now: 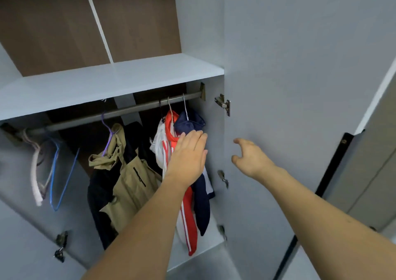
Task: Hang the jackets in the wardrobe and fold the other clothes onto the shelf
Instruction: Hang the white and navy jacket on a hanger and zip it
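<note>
Three jackets hang on the wardrobe rail point(128, 110). A khaki and black jacket point(126, 181) hangs on a purple hanger in the middle. To its right hang a white and red jacket point(186, 211) and a navy jacket point(188, 122), close to the wardrobe's right wall. My left hand point(188, 157) lies flat with straight fingers against the navy and the red jackets. My right hand point(250, 157) hovers in front of the open right door point(300, 65), fingers loosely curled, holding nothing. The white shelf point(111, 80) above the rail is bare.
Several empty hangers point(49, 166), white, pink and blue, hang at the rail's left end. Door hinges point(224, 105) stick out on the right wall. The left door point(32, 237) stands open at the lower left. A dark-edged panel point(334, 168) stands further right.
</note>
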